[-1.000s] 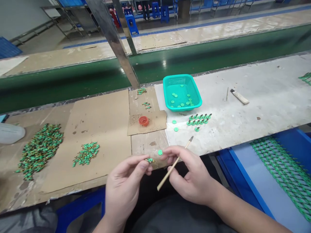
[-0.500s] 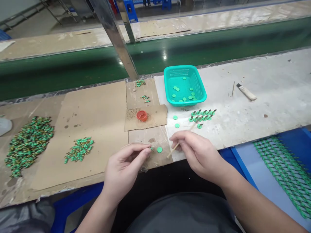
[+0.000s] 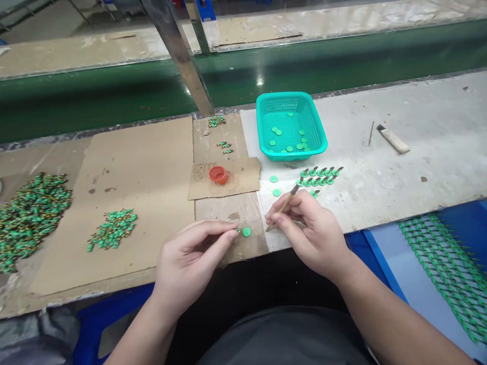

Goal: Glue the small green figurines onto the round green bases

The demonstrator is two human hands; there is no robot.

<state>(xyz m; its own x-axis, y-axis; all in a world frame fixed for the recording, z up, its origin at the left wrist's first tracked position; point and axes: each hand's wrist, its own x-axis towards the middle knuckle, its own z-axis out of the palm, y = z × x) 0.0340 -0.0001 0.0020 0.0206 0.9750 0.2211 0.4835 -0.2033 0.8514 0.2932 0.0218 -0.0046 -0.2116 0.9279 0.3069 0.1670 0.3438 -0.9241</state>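
Note:
My left hand [image 3: 194, 258] pinches a tiny green and gold part with a round green disc [image 3: 246, 232] at its tip, low over the cardboard at the bench's near edge. My right hand [image 3: 306, 230] grips a thin wooden brush [image 3: 286, 204], bristle end pointing up and right towards the row of small green assembled pieces [image 3: 319, 175]. Two loose green discs [image 3: 274, 185] lie on the white bench top just above my right hand. A small red cap [image 3: 218, 175] sits on a cardboard scrap beyond my left hand.
A teal basket [image 3: 319, 137] with several green discs stands behind. Heaps of green parts lie at the left [image 3: 110, 229] and far left [image 3: 26, 215]. Another brush [image 3: 393, 139] rests at the right. A metal post [image 3: 178, 56] rises before the green conveyor [image 3: 342, 66]. Green strips [image 3: 449, 268] fill a blue tray.
Both hands have come down from mid-air to the bench edge. The right hand has swung the brush from pointing down-left to pointing up-right, and the view has tilted down.

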